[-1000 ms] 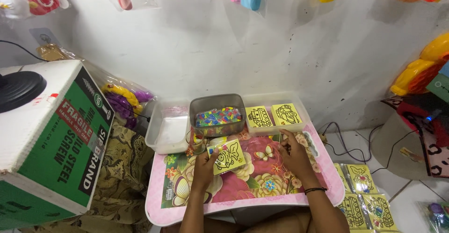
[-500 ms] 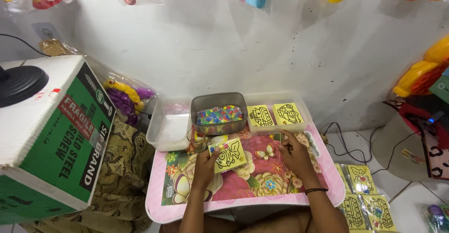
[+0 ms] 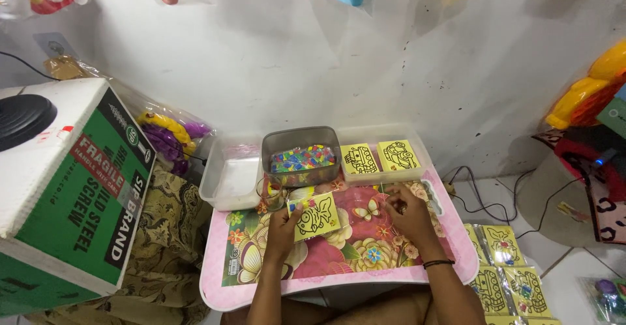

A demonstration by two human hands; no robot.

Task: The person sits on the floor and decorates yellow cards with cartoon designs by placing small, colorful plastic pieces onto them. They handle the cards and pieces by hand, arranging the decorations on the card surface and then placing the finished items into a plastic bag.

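A small yellow square card printed with a black cartoon outline [image 3: 315, 216] is held flat near the middle of the pink-rimmed flowered table [image 3: 339, 279], pinned at its left edge by the left hand [image 3: 284, 228], whose fingers are closed on it, apparently so that it stays steady and face up. The right hand [image 3: 409, 211] rests on the table just to the right of the card, its fingers curled together over something too small to be made out; whether anything is pinched cannot be told. Behind the card, within easy reach, a grey plastic tub of many-coloured small pieces [image 3: 301, 157] is set, with a small clear glass [image 3: 270, 191] at its front left corner. A clear empty plastic tray [image 3: 229, 180] lies to the left, and two more yellow outline cards [image 3: 379, 157] are laid in a clear tray to the right. Bagged yellow cards [image 3: 505, 269] are stacked on the floor at the right, and a green and white cardboard box bearing a red slanted label [image 3: 72, 188] stands at the left.
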